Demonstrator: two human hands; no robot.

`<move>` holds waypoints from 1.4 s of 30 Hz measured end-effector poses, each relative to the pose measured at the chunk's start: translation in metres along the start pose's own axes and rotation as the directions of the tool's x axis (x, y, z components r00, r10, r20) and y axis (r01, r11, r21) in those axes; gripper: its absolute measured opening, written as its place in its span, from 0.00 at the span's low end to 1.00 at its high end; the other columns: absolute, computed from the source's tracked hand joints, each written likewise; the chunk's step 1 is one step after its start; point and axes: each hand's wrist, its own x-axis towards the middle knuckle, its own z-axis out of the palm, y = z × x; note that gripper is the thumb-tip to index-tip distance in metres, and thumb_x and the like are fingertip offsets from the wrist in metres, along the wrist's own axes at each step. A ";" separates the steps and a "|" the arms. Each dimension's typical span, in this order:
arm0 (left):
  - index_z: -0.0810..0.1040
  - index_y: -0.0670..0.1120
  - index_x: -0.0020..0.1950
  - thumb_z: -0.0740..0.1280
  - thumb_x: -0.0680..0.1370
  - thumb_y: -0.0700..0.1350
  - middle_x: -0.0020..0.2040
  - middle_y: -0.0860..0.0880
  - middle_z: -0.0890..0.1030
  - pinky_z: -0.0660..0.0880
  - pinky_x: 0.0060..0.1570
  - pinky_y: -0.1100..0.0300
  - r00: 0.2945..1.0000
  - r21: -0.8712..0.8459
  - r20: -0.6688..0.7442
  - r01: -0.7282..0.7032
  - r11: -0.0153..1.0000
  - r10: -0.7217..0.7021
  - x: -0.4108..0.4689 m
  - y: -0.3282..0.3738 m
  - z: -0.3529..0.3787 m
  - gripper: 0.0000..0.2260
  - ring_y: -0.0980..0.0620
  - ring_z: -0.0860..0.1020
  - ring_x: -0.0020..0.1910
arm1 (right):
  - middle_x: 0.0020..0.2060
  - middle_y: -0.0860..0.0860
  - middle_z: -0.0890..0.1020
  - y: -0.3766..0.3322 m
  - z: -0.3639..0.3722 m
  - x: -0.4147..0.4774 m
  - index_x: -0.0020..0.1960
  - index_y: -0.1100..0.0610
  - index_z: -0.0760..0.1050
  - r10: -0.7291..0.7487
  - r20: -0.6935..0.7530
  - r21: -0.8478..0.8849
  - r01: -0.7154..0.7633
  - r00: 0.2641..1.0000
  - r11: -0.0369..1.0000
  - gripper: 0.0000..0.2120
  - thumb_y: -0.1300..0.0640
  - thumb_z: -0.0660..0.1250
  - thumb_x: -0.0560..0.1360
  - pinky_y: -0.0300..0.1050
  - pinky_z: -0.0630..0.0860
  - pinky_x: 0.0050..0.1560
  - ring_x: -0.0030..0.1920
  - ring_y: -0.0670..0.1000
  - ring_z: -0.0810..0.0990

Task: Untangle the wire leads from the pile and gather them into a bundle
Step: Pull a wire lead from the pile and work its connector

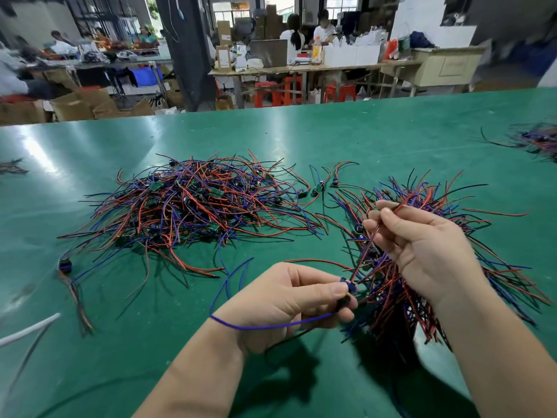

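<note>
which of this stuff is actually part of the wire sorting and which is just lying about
In the job: left hand, right hand, the wire lead they pinch, tangled pile, gathered bundle.
Lying about: white cable, cardboard boxes, red stools, orange bottle.

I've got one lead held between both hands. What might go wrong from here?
1. The blue wire loops over the wrist of the left hand, so it may snag if that hand pulls away.
2. The red lead, pinched by the right hand, runs to the blue component pinched by the left hand and crosses the bundle. Tugging it could drag neighbouring leads loose or strain the joint at the component.
</note>
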 end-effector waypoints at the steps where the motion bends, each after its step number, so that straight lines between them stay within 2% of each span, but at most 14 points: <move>1: 0.83 0.37 0.47 0.73 0.70 0.41 0.40 0.44 0.84 0.79 0.40 0.63 1.000 0.003 0.001 -0.004 1.000 0.004 0.000 0.000 0.000 0.09 0.54 0.82 0.34 | 0.31 0.53 0.84 -0.001 0.000 -0.001 0.45 0.61 0.79 -0.006 -0.018 -0.001 0.006 1.000 1.000 0.05 0.65 0.64 0.75 0.34 0.76 0.28 0.32 0.47 0.84; 7: 0.82 0.40 0.48 0.68 0.72 0.40 0.38 0.47 0.83 0.78 0.40 0.65 0.998 0.056 0.061 0.009 0.998 -0.012 -0.005 0.002 0.001 0.08 0.55 0.81 0.34 | 0.21 0.54 0.76 -0.002 0.003 0.001 0.34 0.61 0.74 -0.017 -0.183 -0.011 0.016 0.983 1.000 0.18 0.53 0.60 0.79 0.32 0.66 0.19 0.20 0.48 0.74; 12: 0.83 0.46 0.56 0.70 0.74 0.41 0.42 0.50 0.83 0.78 0.43 0.64 0.982 0.008 0.179 -0.056 0.998 0.054 -0.010 0.004 -0.009 0.11 0.54 0.82 0.38 | 0.30 0.55 0.83 -0.002 -0.003 0.006 0.44 0.58 0.76 0.096 -0.090 0.079 -0.089 0.991 0.993 0.26 0.43 0.46 0.82 0.35 0.74 0.24 0.29 0.52 0.83; 14: 0.81 0.49 0.59 0.73 0.72 0.46 0.46 0.52 0.84 0.79 0.46 0.59 0.962 -0.141 0.208 -0.152 0.978 0.179 -0.010 0.007 -0.012 0.16 0.52 0.83 0.44 | 0.31 0.55 0.83 0.001 -0.001 0.006 0.48 0.56 0.75 0.138 -0.060 0.046 -0.136 0.989 0.990 0.21 0.46 0.48 0.82 0.37 0.75 0.25 0.29 0.52 0.83; 17: 0.83 0.54 0.53 0.76 0.68 0.50 0.50 0.53 0.84 0.79 0.51 0.54 0.920 -0.317 0.090 -0.336 0.887 0.381 -0.005 0.011 -0.013 0.14 0.50 0.82 0.54 | 0.33 0.57 0.81 0.015 0.010 0.000 0.47 0.59 0.74 0.138 0.028 -0.142 -0.133 0.990 0.981 0.07 0.63 0.58 0.80 0.39 0.75 0.26 0.28 0.52 0.80; 20: 0.83 0.52 0.47 0.80 0.62 0.50 0.51 0.51 0.85 0.79 0.49 0.56 0.891 -0.394 -0.084 -0.441 0.806 0.446 0.000 0.012 -0.011 0.16 0.51 0.82 0.54 | 0.37 0.56 0.80 0.033 0.015 -0.011 0.45 0.59 0.77 0.129 0.289 -0.451 0.016 0.949 0.892 0.09 0.71 0.66 0.73 0.38 0.75 0.32 0.34 0.50 0.78; 22: 0.80 0.49 0.47 0.81 0.59 0.48 0.51 0.48 0.85 0.80 0.47 0.58 0.872 -0.401 -0.197 -0.489 0.774 0.448 0.003 0.011 -0.009 0.19 0.50 0.83 0.52 | 0.36 0.53 0.82 0.038 0.018 -0.019 0.44 0.57 0.81 0.200 0.436 -0.483 0.040 0.877 0.875 0.09 0.68 0.72 0.69 0.37 0.75 0.33 0.35 0.48 0.78; 24: 0.82 0.50 0.42 0.79 0.60 0.43 0.49 0.47 0.85 0.79 0.47 0.62 0.840 -0.374 -0.301 -0.539 0.755 0.451 0.005 0.009 -0.004 0.14 0.51 0.83 0.49 | 0.36 0.52 0.84 0.038 0.022 -0.024 0.43 0.54 0.84 0.216 0.513 -0.391 0.002 0.831 0.920 0.08 0.61 0.74 0.64 0.36 0.74 0.33 0.34 0.47 0.80; 27: 0.84 0.50 0.38 0.72 0.64 0.36 0.46 0.45 0.85 0.79 0.42 0.63 0.770 -0.238 -0.356 -0.623 0.745 0.530 0.008 0.007 0.003 0.09 0.52 0.84 0.44 | 0.35 0.52 0.83 0.039 0.025 -0.024 0.44 0.51 0.86 0.110 0.493 -0.158 -0.036 0.863 0.987 0.11 0.56 0.73 0.61 0.33 0.73 0.32 0.31 0.44 0.79; 32: 0.81 0.48 0.41 0.75 0.65 0.37 0.46 0.50 0.85 0.77 0.47 0.63 0.623 0.277 -0.280 -0.676 0.683 0.731 0.011 -0.005 0.006 0.09 0.55 0.82 0.47 | 0.31 0.52 0.82 0.032 0.028 -0.022 0.38 0.58 0.85 0.079 0.322 0.165 -0.138 0.943 0.977 0.12 0.54 0.73 0.57 0.31 0.75 0.32 0.29 0.43 0.77; 35: 0.81 0.54 0.45 0.76 0.66 0.41 0.41 0.55 0.83 0.75 0.47 0.64 0.659 0.501 -0.210 -0.562 0.658 0.723 0.011 -0.014 0.004 0.12 0.58 0.80 0.43 | 0.32 0.49 0.83 0.026 0.029 -0.022 0.34 0.59 0.83 0.068 0.265 0.169 -0.116 0.962 0.979 0.06 0.58 0.70 0.60 0.32 0.73 0.29 0.29 0.42 0.77; 38: 0.79 0.53 0.52 0.72 0.70 0.36 0.41 0.51 0.83 0.75 0.48 0.62 0.680 0.619 -0.116 -0.521 0.588 0.724 0.011 -0.014 0.004 0.15 0.54 0.80 0.41 | 0.27 0.51 0.80 0.019 0.028 -0.021 0.34 0.60 0.78 0.077 0.184 0.179 -0.111 0.980 0.978 0.04 0.60 0.69 0.60 0.30 0.69 0.21 0.24 0.43 0.75; 40: 0.76 0.50 0.56 0.67 0.73 0.33 0.41 0.49 0.84 0.77 0.44 0.62 0.701 0.511 -0.185 -0.530 0.677 0.688 0.014 -0.010 0.003 0.16 0.53 0.81 0.40 | 0.26 0.51 0.79 0.015 0.024 -0.020 0.33 0.59 0.76 0.081 0.160 0.172 -0.109 0.984 0.979 0.03 0.60 0.69 0.61 0.29 0.64 0.17 0.21 0.43 0.72; 42: 0.75 0.47 0.56 0.69 0.75 0.40 0.39 0.47 0.84 0.79 0.37 0.60 0.811 0.235 -0.302 -0.446 0.864 0.501 0.013 -0.004 0.006 0.11 0.50 0.83 0.38 | 0.27 0.51 0.79 0.014 0.021 -0.019 0.32 0.58 0.78 0.062 0.189 0.121 -0.086 0.980 0.989 0.01 0.60 0.69 0.61 0.30 0.66 0.19 0.22 0.44 0.72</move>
